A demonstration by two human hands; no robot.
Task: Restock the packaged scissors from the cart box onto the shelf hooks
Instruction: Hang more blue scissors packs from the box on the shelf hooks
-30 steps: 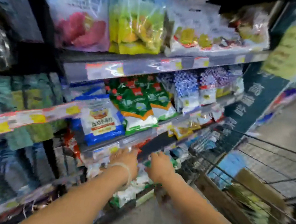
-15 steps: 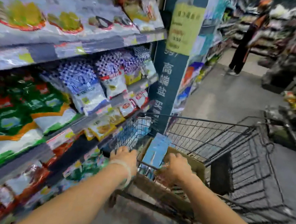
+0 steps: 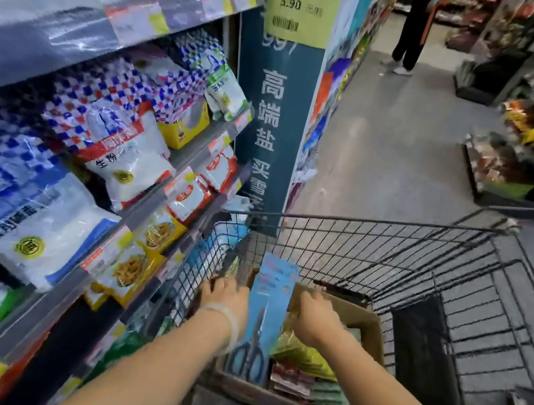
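A blue pack of scissors (image 3: 269, 310) stands upright in the cardboard box (image 3: 369, 321) inside the wire cart (image 3: 423, 257). The black scissor handles show near the pack's lower end. My left hand (image 3: 227, 297), with a band at the wrist, is just left of the pack, by the box's left edge. My right hand (image 3: 317, 321) reaches into the box just right of the pack. Both hands are seen from behind, so their fingertips are hidden. No shelf hooks are in view.
Shelves of bagged goods (image 3: 118, 145) run close along the left of the cart. A teal sign pillar (image 3: 270, 126) stands just beyond the cart's front. Green and red packets (image 3: 304, 364) fill the box. A person (image 3: 413, 26) stands far down the aisle; low displays (image 3: 521, 160) line the right.
My view has swung right from the shelves to the cart. Both hands have left the lower shelf and come over the box, either side of the blue scissors pack.
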